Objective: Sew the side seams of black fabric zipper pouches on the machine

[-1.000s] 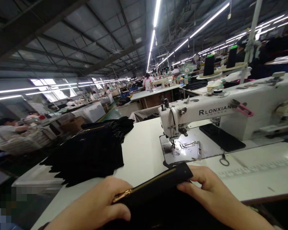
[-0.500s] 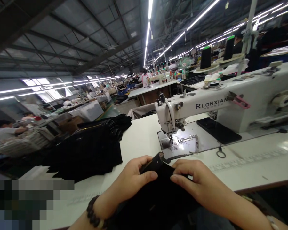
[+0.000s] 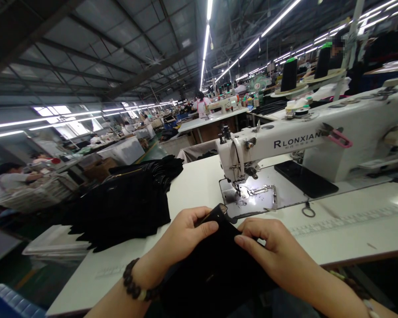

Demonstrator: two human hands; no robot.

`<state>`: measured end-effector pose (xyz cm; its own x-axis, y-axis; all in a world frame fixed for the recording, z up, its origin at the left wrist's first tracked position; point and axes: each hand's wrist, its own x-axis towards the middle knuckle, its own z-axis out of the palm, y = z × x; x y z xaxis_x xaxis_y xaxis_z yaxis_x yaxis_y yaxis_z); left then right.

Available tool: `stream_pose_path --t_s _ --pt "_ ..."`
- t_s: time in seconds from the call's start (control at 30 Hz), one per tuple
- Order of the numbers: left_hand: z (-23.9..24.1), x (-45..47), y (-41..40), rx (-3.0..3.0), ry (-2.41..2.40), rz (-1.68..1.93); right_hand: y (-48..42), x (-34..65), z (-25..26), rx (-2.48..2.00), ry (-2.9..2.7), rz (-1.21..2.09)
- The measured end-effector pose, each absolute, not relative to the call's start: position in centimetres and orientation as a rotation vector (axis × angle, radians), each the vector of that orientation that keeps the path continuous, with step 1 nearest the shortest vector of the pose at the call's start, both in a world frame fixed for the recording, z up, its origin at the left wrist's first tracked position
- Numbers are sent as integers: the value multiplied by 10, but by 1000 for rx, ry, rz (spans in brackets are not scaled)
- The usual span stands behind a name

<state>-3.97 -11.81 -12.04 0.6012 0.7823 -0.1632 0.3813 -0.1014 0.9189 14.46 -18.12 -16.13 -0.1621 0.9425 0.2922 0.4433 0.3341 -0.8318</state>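
A black fabric piece (image 3: 215, 269) hangs between my hands at the table's front edge, its top edge folded over. My left hand (image 3: 194, 227) grips the folded corner, thumb on the near side. With thumb and fingers, my right hand (image 3: 263, 240) pinches the same piece a little further right. Just beyond stands a white sewing machine (image 3: 268, 139), its needle and presser foot (image 3: 239, 187) over a bright metal plate. Nothing lies under the foot that I can see. The lower part of the fabric drops out of view.
A pile of black pieces (image 3: 126, 198) lies on the table's left. A black phone (image 3: 305, 177) rests on the machine bed, near a dark metal ring (image 3: 308, 211). Pink-handled snips (image 3: 340, 138) sit against the machine arm. A blue crate (image 3: 9, 302) stands lower left.
The folded fabric edge has tilted slightly and its corner opens a little more toward me. Both hands keep their hold. The view has shifted slightly.
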Motion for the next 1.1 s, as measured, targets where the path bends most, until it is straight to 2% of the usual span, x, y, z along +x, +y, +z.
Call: stream_pose_path --t_s 0.43,0.87,0.97,1.1 --pt "-122 -35 -117 1756 1083 471 -176 140 -168 -1301 -1807 560" --pt "-120 -37 -114 1920 1092 444 -172 143 -176 -1270 -1635 816" --pt "-119 -40 -112 1955 1106 405 -178 152 -170 -1142 -1771 899" --pt "-101 -47 -118 2023 1096 288 -193 161 -147 -940 -2121 737"
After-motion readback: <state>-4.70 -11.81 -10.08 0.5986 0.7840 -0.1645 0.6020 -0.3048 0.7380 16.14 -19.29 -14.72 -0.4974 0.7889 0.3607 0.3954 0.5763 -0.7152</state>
